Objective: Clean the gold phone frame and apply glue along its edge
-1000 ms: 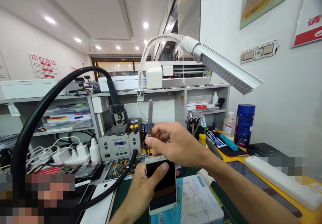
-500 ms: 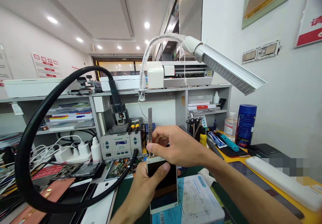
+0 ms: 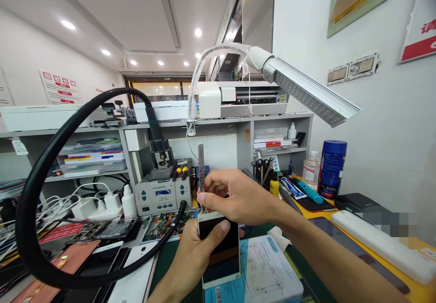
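My left hand (image 3: 200, 244) is closed round a white-framed smartphone (image 3: 223, 260), its thumb lying across the upper part of the dark screen. The phone tilts up above a blue and white box (image 3: 269, 266). Pinched between the thumb and fingers of my right hand (image 3: 226, 194) is a pair of metal tweezers (image 3: 201, 166), held upright with the tips down at the phone's top edge. Whether the tips touch the phone, I cannot tell. Fingers of my right hand partly hide that spot.
A hot-air station (image 3: 160, 196) with a thick black hose (image 3: 23, 212) arches over phones at the left. A tray of circuit boards (image 3: 160, 226) lies behind my left hand. At the right are a blue can (image 3: 334, 169), a bottle (image 3: 310, 169) and a white bar (image 3: 381, 246). A lamp (image 3: 313, 89) hangs overhead.
The tweezers lean very slightly more to the left. Both hands keep nearly the same place and grip, and the whole view has shifted a little.
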The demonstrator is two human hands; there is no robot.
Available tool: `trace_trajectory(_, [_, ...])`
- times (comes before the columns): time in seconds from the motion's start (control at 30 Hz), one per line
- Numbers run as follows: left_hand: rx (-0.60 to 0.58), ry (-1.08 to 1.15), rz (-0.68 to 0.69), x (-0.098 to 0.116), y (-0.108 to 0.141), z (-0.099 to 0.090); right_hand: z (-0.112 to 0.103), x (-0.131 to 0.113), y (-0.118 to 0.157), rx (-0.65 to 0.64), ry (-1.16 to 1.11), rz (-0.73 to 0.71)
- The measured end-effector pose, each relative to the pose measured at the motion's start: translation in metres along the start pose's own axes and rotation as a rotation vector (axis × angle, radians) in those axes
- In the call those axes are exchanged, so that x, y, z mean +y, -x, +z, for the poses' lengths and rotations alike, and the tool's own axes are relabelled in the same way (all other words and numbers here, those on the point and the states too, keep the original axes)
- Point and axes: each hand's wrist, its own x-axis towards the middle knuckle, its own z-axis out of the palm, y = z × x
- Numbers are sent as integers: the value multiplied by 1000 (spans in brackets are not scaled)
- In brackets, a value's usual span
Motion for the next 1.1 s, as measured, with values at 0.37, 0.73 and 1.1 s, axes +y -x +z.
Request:
trace_trajectory(0.37, [-8, 26, -18, 2, 0, 2, 0, -2, 1, 31, 32, -10])
trace_trajectory(0.73, [13, -68, 24, 0, 0, -1, 1, -3, 1, 1, 14, 0])
trace_trajectory(1.1, [-3, -51, 23, -1, 1, -1, 1, -1, 2, 74, -121, -24])
